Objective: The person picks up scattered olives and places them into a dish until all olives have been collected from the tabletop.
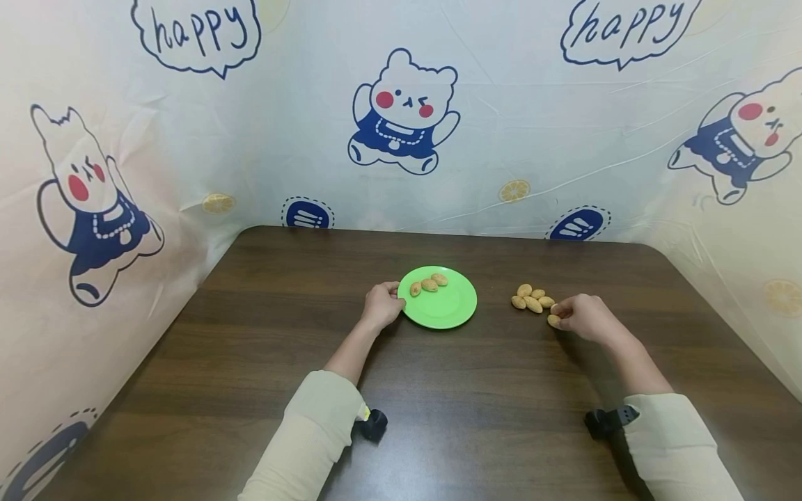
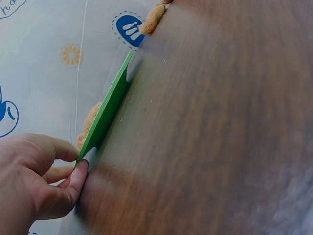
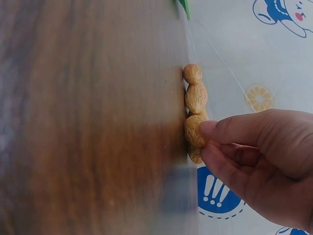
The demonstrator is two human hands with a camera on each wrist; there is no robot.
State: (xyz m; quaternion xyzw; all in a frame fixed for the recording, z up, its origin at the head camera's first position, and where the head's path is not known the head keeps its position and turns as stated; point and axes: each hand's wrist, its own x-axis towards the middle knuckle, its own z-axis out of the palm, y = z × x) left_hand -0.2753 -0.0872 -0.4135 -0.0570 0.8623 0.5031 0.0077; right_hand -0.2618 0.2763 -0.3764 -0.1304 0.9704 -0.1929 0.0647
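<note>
My left hand (image 1: 383,306) pinches the left rim of a round green plate (image 1: 447,313), thumb below and fingers above in the left wrist view. Three tan peanuts (image 1: 429,284) in their shells lie on the plate toward its far side. To the right of it, several more peanuts (image 1: 532,304) sit in a loose cluster on the table. At the cluster's near right edge, my right hand (image 1: 587,317) holds one peanut (image 3: 195,130) between thumb and fingertips. That peanut is close to the tabletop, and the others line up behind it in the right wrist view.
The dark brown wooden table (image 1: 501,403) has rounded far corners. Behind it and along both sides hangs a pale curtain (image 1: 301,125) printed with cartoon bears. A black wrist device (image 1: 374,425) is by the left sleeve, and another (image 1: 606,422) by the right.
</note>
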